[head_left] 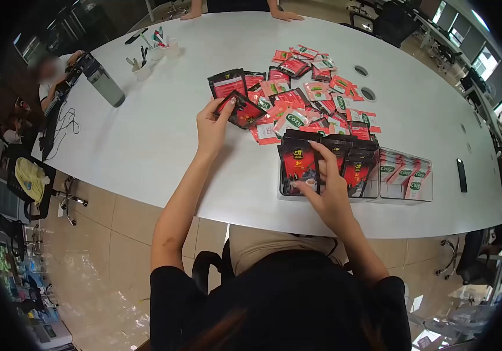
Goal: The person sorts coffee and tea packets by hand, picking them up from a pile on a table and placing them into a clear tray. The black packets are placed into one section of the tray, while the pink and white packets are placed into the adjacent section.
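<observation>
Centre of frame, on the white table [163, 134]: a loose pile of sachets [315, 96], mostly red and pink. Several carry a green label reading "Cozy"; the smaller print is too fine to read.

Item, left hand [213, 126]: thumb and fingertips closed on the near corner of a black sachet [244, 111] with a red panel. It is held tilted at the left edge of the pile, and its lettering is not legible. A second black sachet [227, 83] lies flat just above it.

Item, right hand [328, 190]: forefinger hooked over the top and thumb pressed low on the front G7 sachet [296, 164], a pinch around it. This sachet is black and red, marked "G7", and stands upright in the left part of the clear box [374, 193] at lower centre right. More of the same pack stand behind it, partly hidden by the hand.

Item, right part of the box: Cozy sachets [406, 174] stacked upright, green labels showing.

Item, right of the box: a dark phone [461, 175], face unreadable.

Item, upper left: a grey bottle [103, 82] and cups [142, 69] of pens.

Item, top edge: another person's hands [286, 16] rest on the table, their body cut off by the frame. A seated person at far left is blurred.
</observation>
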Tool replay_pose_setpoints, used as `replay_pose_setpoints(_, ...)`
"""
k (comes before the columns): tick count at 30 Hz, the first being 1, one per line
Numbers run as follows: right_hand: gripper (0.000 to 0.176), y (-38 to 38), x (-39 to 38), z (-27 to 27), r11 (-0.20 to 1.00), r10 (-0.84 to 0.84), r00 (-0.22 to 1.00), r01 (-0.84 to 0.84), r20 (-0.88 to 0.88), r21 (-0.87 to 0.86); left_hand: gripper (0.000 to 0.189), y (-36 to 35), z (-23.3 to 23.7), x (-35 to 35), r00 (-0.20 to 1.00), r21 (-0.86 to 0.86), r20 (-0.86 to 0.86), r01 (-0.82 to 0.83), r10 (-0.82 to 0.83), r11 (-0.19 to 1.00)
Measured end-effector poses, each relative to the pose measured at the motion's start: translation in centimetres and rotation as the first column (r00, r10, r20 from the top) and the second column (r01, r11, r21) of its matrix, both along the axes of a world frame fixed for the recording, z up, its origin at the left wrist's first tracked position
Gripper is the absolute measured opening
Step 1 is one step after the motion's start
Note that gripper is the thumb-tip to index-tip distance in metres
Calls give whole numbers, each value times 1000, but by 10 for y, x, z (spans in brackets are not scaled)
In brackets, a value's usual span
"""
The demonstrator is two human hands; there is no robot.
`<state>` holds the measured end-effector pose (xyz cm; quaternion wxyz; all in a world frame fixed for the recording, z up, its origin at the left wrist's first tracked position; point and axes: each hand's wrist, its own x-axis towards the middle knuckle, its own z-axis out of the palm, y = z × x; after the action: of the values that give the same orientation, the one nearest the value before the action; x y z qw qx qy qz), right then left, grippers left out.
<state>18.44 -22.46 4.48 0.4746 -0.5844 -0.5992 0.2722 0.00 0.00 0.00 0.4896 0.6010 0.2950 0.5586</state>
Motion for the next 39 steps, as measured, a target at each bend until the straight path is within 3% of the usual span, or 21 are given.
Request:
replay_pose_setpoints(5, 85, -1, 2, 9, 996, 72, 979, -79, -190, -32, 20, -3, -5, 2, 1000, 3, -16, -8, 8, 1000)
replay_pose_setpoints(14, 87, 1, -2, 5, 1000, -6, 991, 8, -135, 9, 20, -2, 1, -1, 1000, 9, -28, -10, 10, 1000)
replay_pose_setpoints(17, 86, 0, -4, 1, 999, -34, 999, 34, -20, 17, 19, -1, 0, 1, 1000, 33, -18, -21, 21, 999)
replay_pose_setpoints(19, 80, -3, -3, 8, 994, -77, 980, 62, 184, 85, 19, 0, -2, 0, 999, 11, -26, -20, 20, 1000)
replay_pose_setpoints(23, 67, -14, 4, 28, 942, -309, 771, 167, 556, 291, 20, 0, -1, 2, 999, 40, -4, -34, 34, 999)
replay_pose_setpoints(24, 45, -15, 3, 33, 921, -368, 762, 221, 533, 320, 20, 0, -1, 2, 999, 27, -12, -33, 33, 999)
replay_pose_setpoints(28, 13, -16, 13, 23, 969, -217, 848, 127, 484, 214, 20, -2, 0, 3, 999, -3, -21, -25, 25, 1000)
replay_pose_setpoints(32, 27, -13, 9, 10, 999, -44, 881, 40, 470, 19, 21, 4, -6, 3, 995, 97, -83, -50, 58, 994)
replay_pose_setpoints(36, 31, -10, 7, 5, 993, 114, 819, -111, 562, -40, 21, 3, -8, 5, 995, 88, -88, -48, 56, 995)
replay_pose_setpoints(39, 31, -9, 9, 5, 994, 87, 804, -105, 589, -4, 21, 3, -8, 4, 993, 73, -108, -47, 54, 996)
